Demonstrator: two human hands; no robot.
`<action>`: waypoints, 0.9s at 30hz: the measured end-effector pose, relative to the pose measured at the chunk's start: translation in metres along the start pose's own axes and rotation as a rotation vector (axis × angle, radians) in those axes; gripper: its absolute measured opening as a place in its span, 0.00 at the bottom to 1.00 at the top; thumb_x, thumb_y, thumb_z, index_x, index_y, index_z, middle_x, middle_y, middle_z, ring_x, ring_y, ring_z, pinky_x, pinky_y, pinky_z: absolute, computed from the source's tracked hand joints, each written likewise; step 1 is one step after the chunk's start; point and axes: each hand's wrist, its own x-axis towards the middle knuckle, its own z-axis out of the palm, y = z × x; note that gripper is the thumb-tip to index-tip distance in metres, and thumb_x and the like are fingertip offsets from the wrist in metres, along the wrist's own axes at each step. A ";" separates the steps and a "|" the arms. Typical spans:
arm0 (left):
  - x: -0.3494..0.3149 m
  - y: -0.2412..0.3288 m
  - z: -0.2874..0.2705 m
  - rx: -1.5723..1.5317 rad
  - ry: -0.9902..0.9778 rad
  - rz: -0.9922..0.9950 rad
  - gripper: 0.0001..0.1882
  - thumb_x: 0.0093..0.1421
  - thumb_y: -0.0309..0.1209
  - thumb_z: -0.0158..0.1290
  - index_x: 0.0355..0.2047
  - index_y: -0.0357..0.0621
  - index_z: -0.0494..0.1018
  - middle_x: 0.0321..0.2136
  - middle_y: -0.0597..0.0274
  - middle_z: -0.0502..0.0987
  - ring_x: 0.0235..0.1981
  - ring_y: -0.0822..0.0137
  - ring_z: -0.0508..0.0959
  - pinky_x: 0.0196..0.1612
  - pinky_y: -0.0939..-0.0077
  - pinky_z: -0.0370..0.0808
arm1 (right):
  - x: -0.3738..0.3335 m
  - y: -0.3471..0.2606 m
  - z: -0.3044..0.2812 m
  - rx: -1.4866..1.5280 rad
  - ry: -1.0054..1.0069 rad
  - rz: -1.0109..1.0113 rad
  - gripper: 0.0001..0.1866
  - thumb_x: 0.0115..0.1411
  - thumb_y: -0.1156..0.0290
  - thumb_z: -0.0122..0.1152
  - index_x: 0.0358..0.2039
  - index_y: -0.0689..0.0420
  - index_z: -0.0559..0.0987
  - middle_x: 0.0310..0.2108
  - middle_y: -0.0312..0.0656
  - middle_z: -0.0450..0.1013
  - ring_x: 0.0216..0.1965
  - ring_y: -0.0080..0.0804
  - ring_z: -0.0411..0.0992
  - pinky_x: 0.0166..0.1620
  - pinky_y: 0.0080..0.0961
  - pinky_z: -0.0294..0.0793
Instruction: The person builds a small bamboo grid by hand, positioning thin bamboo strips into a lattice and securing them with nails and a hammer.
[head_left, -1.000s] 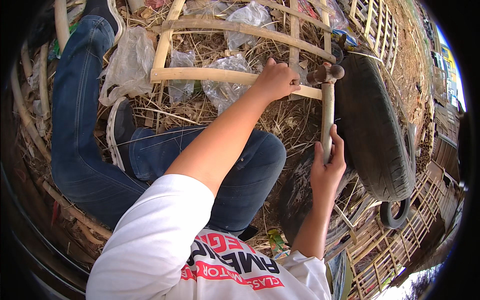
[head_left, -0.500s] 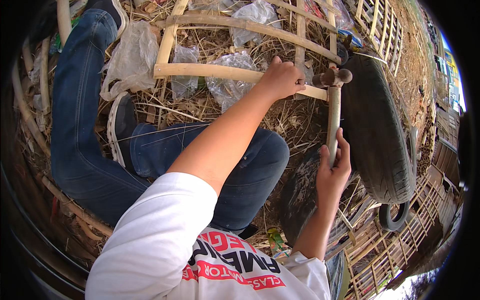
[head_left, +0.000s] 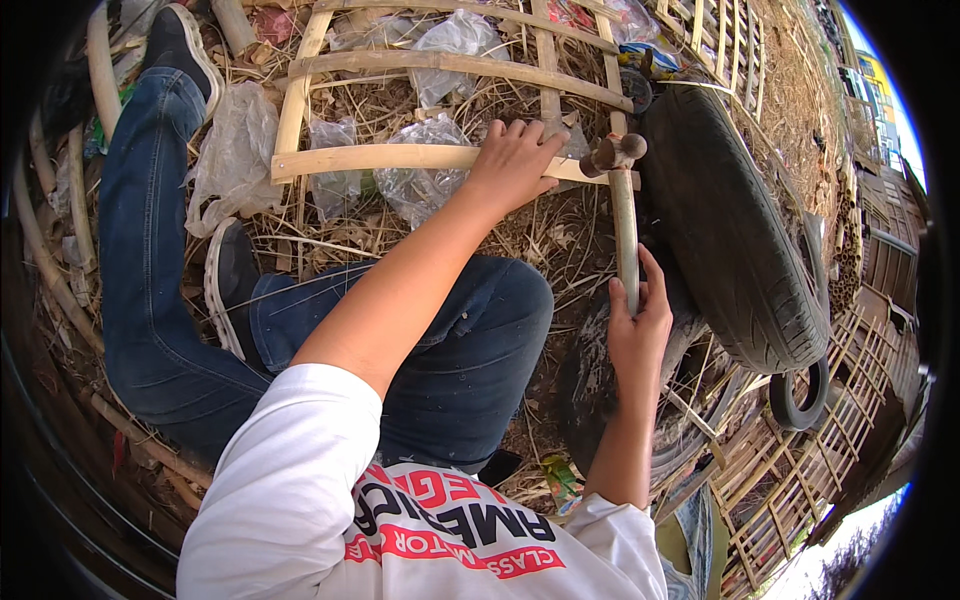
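Note:
My left hand (head_left: 515,165) is wrapped over a flat split-bamboo strip (head_left: 375,158), fingers on its far side. The strip lies across the near side of a bamboo lattice frame (head_left: 430,62) on the ground. In my right hand (head_left: 642,318) is a hammer (head_left: 626,225), gripped low on its pale handle. Its rusty, round-ended head (head_left: 613,153) points away from me, over the strip's right end, close to the crossing with an upright slat (head_left: 612,75). Whether the head touches the bamboo, I cannot tell.
A worn black tyre (head_left: 735,235) stands right of the hammer, with another tyre (head_left: 590,365) lying nearer. Clear plastic bags (head_left: 235,155) and dry straw litter the ground. My bent legs (head_left: 160,250) are at left. More bamboo lattice (head_left: 810,470) is at lower right.
The scene has shifted left in view. My left hand has changed from a tighter fist to a flatter hold on the strip, which now looks straighter. My right hand still holds the hammer.

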 end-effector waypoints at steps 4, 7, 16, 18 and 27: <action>-0.010 0.011 0.005 0.111 -0.002 0.031 0.28 0.57 0.44 0.58 0.58 0.59 0.68 0.42 0.58 0.74 0.42 0.59 0.76 0.44 0.62 0.66 | 0.002 0.006 0.002 0.012 -0.004 -0.061 0.28 0.61 0.76 0.58 0.62 0.53 0.65 0.27 0.51 0.75 0.25 0.42 0.76 0.33 0.30 0.73; -0.012 0.005 0.011 0.201 0.030 0.084 0.25 0.59 0.46 0.54 0.57 0.61 0.69 0.43 0.57 0.74 0.38 0.59 0.78 0.40 0.62 0.68 | 0.008 -0.002 -0.003 0.046 -0.052 -0.106 0.28 0.61 0.77 0.57 0.62 0.52 0.66 0.27 0.54 0.75 0.27 0.45 0.77 0.34 0.32 0.74; -0.014 -0.002 0.010 0.222 -0.045 0.110 0.22 0.63 0.47 0.50 0.57 0.63 0.70 0.30 0.61 0.74 0.34 0.60 0.78 0.39 0.62 0.71 | 0.020 -0.007 -0.004 0.020 -0.059 -0.169 0.27 0.60 0.78 0.57 0.60 0.51 0.68 0.34 0.59 0.76 0.35 0.52 0.78 0.38 0.36 0.74; -0.010 -0.001 0.012 0.231 -0.063 0.126 0.23 0.63 0.48 0.49 0.57 0.63 0.70 0.30 0.61 0.74 0.32 0.60 0.78 0.37 0.63 0.71 | 0.019 0.002 0.002 -0.008 -0.027 -0.202 0.27 0.60 0.78 0.58 0.60 0.51 0.68 0.35 0.59 0.76 0.36 0.52 0.78 0.39 0.36 0.74; -0.009 -0.008 0.009 0.230 -0.093 0.154 0.22 0.63 0.49 0.48 0.57 0.64 0.70 0.26 0.58 0.74 0.26 0.59 0.79 0.28 0.66 0.74 | 0.016 -0.011 0.000 -0.003 -0.038 -0.157 0.25 0.60 0.78 0.58 0.58 0.51 0.69 0.38 0.60 0.76 0.40 0.55 0.77 0.41 0.39 0.74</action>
